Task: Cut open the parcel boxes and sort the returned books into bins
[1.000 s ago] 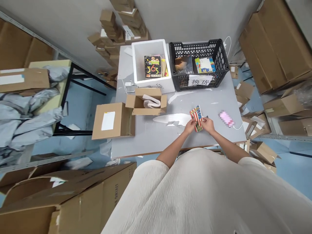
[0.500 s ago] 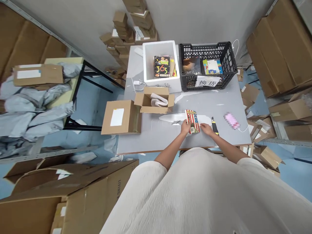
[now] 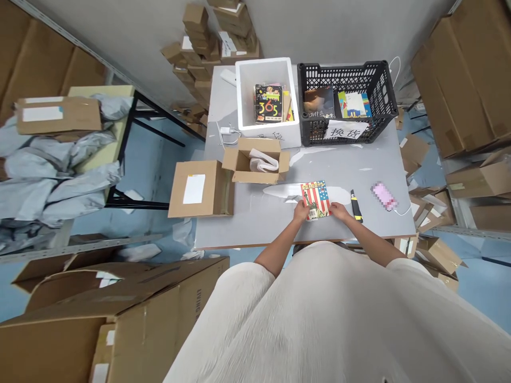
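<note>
A book [image 3: 316, 198] with a stars-and-stripes cover is held above the front part of the grey table [image 3: 251, 223]. My left hand [image 3: 301, 210] grips its lower left edge, fingers closed. At its right edge, my right hand [image 3: 338, 211] has its fingers closed on the book too. Just right of that hand lies a black and yellow box cutter [image 3: 356, 206]. Farther left stands an open cardboard box [image 3: 249, 176] with white wrapping material [image 3: 263, 161] inside.
Behind are a white foam box [image 3: 268, 133] and a black plastic crate [image 3: 347, 135], both with books. A closed carton [image 3: 194, 189] sits at the table's left edge. A pink blurred object [image 3: 384, 196] with a white cable lies right. Grey parcels [image 3: 75, 181] cover a side table.
The book has turned so its cover faces me more fully. My right hand, beside the book before, now grips its right edge. The view has shifted slightly.
</note>
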`<state>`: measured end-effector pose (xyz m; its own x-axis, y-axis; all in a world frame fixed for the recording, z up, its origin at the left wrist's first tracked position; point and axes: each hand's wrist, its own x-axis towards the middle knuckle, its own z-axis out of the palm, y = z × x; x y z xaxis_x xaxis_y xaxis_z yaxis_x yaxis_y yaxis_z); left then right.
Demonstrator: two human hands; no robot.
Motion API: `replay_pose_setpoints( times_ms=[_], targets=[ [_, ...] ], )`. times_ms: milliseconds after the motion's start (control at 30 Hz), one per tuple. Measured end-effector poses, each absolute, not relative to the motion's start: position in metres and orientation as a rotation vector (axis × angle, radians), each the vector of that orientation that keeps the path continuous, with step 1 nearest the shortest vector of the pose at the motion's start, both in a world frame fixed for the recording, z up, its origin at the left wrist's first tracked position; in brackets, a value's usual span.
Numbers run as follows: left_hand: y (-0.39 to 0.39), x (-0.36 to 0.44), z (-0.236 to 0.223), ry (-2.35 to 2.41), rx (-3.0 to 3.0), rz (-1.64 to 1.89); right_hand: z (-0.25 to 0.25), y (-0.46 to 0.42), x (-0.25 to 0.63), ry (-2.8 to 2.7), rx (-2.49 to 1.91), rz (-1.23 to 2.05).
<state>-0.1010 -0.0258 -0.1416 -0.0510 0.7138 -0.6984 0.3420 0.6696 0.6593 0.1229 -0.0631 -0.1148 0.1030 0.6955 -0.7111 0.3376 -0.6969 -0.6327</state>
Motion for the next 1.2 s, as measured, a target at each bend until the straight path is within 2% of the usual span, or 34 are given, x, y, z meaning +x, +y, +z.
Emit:
replay_pose_setpoints(
  times_ms=[267, 533, 700, 800, 1000, 1200],
  targets=[
    [-0.025, -0.108, -0.145, 1.637, 0.831, 0.403, -0.116, -0.063, 0.111, -0.873, -2.127, 1.582],
    [-0.010, -0.072, -0.130, 1.508, 0.893, 0.512, -0.091, -0.043, 0.132, -0.958, -1.885, 1.253],
    [-0.007, -0.051, -0.113, 1.340, 0.820, 0.540, -0.068, -0.050, 0.143, -1.204, -2.118, 0.906],
    [-0.011, -0.048, -0.108, 1.325, 0.785, 0.529, -0.067, -0.062, 0.133, -1.326, -2.163, 0.981],
    [-0.012, -0.061, -0.113, 1.480, 0.839, 0.463, -0.083, -0.067, 0.117, -1.418, -1.895, 1.374],
    [-0.022, -0.092, -0.125, 1.649, 0.843, 0.352, -0.096, -0.067, 0.125, -1.301, -2.078, 1.508]
  ],
)
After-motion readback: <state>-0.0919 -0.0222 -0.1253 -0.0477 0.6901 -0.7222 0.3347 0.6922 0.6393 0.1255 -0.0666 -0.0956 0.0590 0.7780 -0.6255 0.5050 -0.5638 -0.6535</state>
